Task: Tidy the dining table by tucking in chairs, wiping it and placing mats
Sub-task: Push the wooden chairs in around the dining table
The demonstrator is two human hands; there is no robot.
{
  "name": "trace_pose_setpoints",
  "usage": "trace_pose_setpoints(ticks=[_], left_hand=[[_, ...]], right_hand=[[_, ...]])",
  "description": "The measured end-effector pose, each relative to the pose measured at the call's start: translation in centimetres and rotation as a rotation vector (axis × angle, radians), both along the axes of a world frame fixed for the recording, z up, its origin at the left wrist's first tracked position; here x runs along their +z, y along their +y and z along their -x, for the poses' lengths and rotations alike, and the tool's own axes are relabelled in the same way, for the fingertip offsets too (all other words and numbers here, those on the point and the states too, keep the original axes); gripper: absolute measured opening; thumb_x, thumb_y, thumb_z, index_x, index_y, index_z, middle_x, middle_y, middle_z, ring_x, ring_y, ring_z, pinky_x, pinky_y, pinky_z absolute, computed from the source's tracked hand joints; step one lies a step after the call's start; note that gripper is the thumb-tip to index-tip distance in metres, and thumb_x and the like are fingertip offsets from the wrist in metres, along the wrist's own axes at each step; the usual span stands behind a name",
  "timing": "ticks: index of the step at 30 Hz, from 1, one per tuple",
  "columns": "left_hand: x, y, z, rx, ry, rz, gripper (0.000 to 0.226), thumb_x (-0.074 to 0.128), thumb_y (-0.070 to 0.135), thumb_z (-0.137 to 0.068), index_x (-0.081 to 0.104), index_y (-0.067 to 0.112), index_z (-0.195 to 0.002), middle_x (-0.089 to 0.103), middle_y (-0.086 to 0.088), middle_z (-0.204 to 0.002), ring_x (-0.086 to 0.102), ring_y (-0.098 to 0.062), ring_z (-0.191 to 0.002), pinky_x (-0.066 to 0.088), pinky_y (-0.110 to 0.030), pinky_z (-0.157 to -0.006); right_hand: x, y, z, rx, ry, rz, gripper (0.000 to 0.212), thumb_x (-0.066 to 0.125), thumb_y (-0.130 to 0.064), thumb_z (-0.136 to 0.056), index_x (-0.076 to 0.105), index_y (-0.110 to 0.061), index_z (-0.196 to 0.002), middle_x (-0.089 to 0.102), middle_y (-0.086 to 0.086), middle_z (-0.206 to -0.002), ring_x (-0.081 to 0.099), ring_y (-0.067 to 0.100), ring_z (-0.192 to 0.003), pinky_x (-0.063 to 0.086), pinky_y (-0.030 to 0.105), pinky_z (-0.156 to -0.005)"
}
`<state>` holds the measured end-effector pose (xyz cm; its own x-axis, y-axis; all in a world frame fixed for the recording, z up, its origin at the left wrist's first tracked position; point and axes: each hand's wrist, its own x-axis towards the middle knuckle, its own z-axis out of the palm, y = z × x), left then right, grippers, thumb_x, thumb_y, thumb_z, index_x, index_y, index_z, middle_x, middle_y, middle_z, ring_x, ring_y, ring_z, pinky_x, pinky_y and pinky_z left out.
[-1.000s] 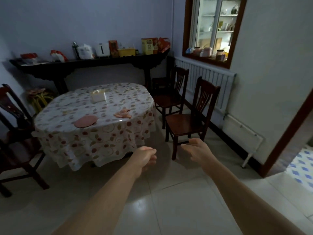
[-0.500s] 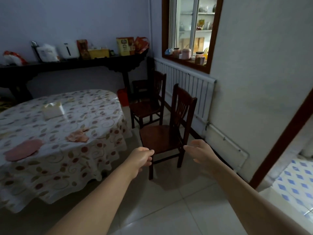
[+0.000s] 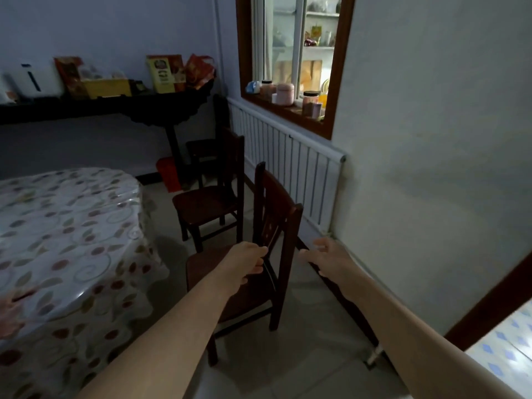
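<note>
The nearest dark wooden chair (image 3: pixel 277 214) stands away from the dining table (image 3: pixel 72 231), its back toward the wall radiator. My left hand (image 3: pixel 244 264) reaches out in front of the lower chair back with fingers loosely curled, holding nothing. To the right of the chair back, my right hand (image 3: pixel 325 256) is also loosely curled and holds nothing. A second chair (image 3: pixel 208 201) stands farther back beside the table, with a third chair (image 3: pixel 201 148) behind it. A pink mat (image 3: pixel 10 312) lies on the floral tablecloth at the left edge.
A white radiator (image 3: pixel 290 168) runs along the right wall under a window sill with jars (image 3: pixel 285 95). A dark console shelf (image 3: pixel 115 109) with boxes lines the back wall, a red bin (image 3: pixel 169 174) below it. A door frame (image 3: pixel 489 306) is at the right.
The view has swung right and closer to the nearest chair. Both hands have advanced to either side of its back. The table has slid toward the left edge.
</note>
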<state>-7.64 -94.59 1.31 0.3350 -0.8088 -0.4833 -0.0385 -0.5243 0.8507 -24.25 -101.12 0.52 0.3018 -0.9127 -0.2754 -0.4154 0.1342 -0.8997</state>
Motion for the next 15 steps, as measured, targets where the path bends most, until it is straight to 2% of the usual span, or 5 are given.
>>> trace_pose_setpoints(ticks=[2, 6, 10, 13, 15], left_hand=[[-0.1, -4.4, 0.3, 0.007, -0.027, -0.003, 0.041, 0.049, 0.029, -0.096, 0.044, 0.015, -0.134, 0.056, -0.006, -0.126, 0.056, -0.018, -0.105, 0.034, -0.043, -0.104], [-1.6, -14.1, 1.3, 0.102, -0.045, -0.014, 0.040, 0.049, 0.029, -0.096, 0.046, 0.014, -0.133, 0.057, -0.006, -0.124, 0.056, -0.019, -0.105, 0.035, -0.043, -0.104], [-3.4, -22.4, 2.3, 0.206, -0.006, -0.075, 0.043, 0.050, 0.028, -0.096, 0.044, 0.011, -0.136, 0.055, -0.008, -0.125, 0.055, -0.020, -0.106, 0.035, -0.042, -0.101], [-4.8, -27.0, 2.3, 0.247, -0.026, -0.093, 0.052, 0.051, 0.028, -0.096, 0.037, 0.008, -0.141, 0.051, -0.009, -0.133, 0.053, -0.022, -0.114, 0.037, -0.032, -0.084], [-5.9, -30.0, 1.6, 0.268, -0.058, -0.098, 0.055, 0.053, 0.030, -0.094, 0.037, 0.006, -0.140, 0.053, -0.007, -0.126, 0.054, -0.020, -0.109, 0.038, -0.026, -0.074]], right_hand=[[-0.6, -4.8, -0.2, 0.024, -0.004, 0.012, 0.055, 0.066, -0.030, -0.087, 0.042, -0.009, -0.133, 0.048, 0.008, -0.130, 0.050, 0.022, -0.112, 0.045, 0.034, -0.094], [-2.2, -15.3, -0.3, 0.098, -0.052, -0.011, 0.050, 0.067, -0.026, -0.088, 0.045, -0.009, -0.129, 0.051, -0.001, -0.108, 0.051, 0.017, -0.100, 0.042, 0.029, -0.085], [-3.4, -25.3, -0.7, 0.228, -0.007, -0.051, 0.058, 0.066, -0.030, -0.087, 0.040, -0.009, -0.135, 0.048, 0.006, -0.129, 0.047, 0.016, -0.104, 0.042, 0.030, -0.089], [-3.9, -31.3, -1.6, 0.286, 0.018, -0.047, 0.057, 0.063, -0.028, -0.089, 0.039, -0.010, -0.138, 0.046, 0.007, -0.135, 0.047, 0.017, -0.109, 0.040, 0.030, -0.093], [-4.4, -34.9, -2.7, 0.347, 0.051, -0.060, 0.053, 0.058, -0.024, -0.093, 0.037, -0.011, -0.140, 0.044, 0.008, -0.139, 0.047, 0.019, -0.116, 0.040, 0.031, -0.096]])
